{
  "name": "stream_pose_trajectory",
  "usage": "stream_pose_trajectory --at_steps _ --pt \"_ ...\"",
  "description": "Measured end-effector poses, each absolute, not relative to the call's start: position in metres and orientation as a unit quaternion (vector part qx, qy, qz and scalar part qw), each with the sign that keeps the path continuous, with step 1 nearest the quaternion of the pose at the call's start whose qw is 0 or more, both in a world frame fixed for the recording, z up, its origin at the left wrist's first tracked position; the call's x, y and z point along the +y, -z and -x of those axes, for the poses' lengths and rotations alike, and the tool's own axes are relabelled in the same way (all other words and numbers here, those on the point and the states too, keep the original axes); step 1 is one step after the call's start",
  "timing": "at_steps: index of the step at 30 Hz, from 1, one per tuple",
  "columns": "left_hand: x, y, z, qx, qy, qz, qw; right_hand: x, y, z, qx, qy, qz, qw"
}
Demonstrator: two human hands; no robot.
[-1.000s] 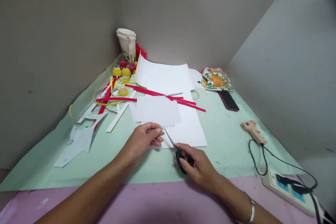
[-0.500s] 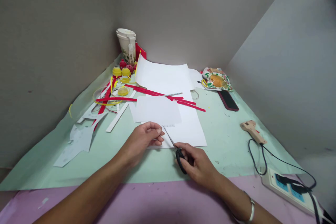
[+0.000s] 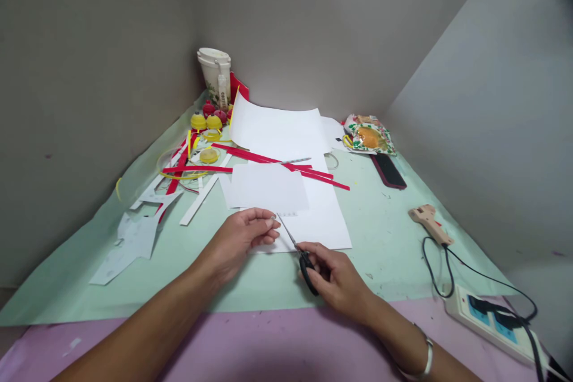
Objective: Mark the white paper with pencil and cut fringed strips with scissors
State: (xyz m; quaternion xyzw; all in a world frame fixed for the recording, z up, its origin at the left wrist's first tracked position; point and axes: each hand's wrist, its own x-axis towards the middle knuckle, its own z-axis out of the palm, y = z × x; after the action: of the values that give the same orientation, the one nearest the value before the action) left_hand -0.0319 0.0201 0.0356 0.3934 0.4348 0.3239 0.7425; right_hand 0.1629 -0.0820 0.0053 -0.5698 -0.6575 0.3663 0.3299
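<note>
My right hand [image 3: 335,274] is wrapped round the black handles of a pair of scissors [image 3: 308,271], whose narrow blades point up and left over the white paper. Close to the blade tips, my left hand [image 3: 250,230] has its thumb and index finger pinched together; what they hold, if anything, is too small to make out. Beneath both hands lies a white sheet [image 3: 329,230]. A smaller white card [image 3: 268,187] rests on it just beyond my left fingers. Several red strips [image 3: 322,179] and a pencil [image 3: 295,160] lie across the paper farther back.
At left are paper scraps [image 3: 134,239], yellow and red balls [image 3: 198,121] and a white cup [image 3: 215,74]. On the right are a patterned packet [image 3: 369,134], a phone [image 3: 388,171], a glue gun [image 3: 430,224] with its cord, and a power strip [image 3: 492,322].
Both hands and the scissors stay almost in place. The whole view has shifted very slightly.
</note>
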Motion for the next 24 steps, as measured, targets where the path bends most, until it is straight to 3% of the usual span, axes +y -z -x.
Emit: stream_pose_trajectory --at_steps 24 --pt "0.023 -0.0312 0.0327 0.428 -0.329 -0.38 0.751 -0.0841 -0.0034 -0.1624 -0.681 -0.334 0.563 0.328"
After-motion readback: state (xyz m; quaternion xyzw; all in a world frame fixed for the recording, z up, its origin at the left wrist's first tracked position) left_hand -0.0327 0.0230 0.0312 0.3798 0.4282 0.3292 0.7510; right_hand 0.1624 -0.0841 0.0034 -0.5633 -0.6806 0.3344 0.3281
